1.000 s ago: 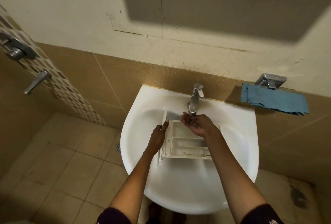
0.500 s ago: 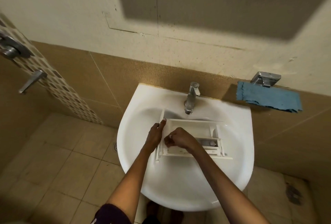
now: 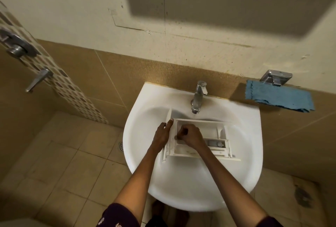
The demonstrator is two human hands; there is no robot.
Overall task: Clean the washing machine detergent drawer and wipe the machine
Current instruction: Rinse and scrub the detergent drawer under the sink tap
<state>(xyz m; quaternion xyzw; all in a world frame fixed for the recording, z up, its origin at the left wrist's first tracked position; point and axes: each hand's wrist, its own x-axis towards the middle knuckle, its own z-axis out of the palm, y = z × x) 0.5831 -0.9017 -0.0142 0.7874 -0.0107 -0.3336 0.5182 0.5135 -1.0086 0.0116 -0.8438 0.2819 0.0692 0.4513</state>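
We see the right hand point(image 3: 191, 136) just left of centre, knuckles up and fingers curled tight, pushed down into the left compartment of the detergent drawer point(image 3: 205, 127). Whether anything sits between those fingers we cannot tell.

Just to its left, the left hand point(image 3: 161, 136) holds the drawer's front panel point(image 3: 168, 116). The thumb tip lies on the panel's inner side and the other fingers lie along its outer face.

The white drawer lies open side up inside the sink point(image 3: 190, 186), near the middle of the frame. Its front panel points to the left and its long side runs across the bowl. Toward the drawer's right end we make out a narrow compartment with a grey insert point(image 3: 215, 143), and streaks of residue mark the near wall.

The chrome tap point(image 3: 198, 97) stands at the back rim, and its spout ends just above the drawer's far edge. No stream of water shows below the spout.

In the right of the frame a blue cloth point(image 3: 278, 97) hangs under a chrome wall fitting point(image 3: 275, 77). In the left of the frame we see a lever handle point(image 3: 39, 79) and a round valve point(image 3: 15, 49) on the patterned tile strip. A floor drain point(image 3: 121, 146) shows just beside the sink's left edge.
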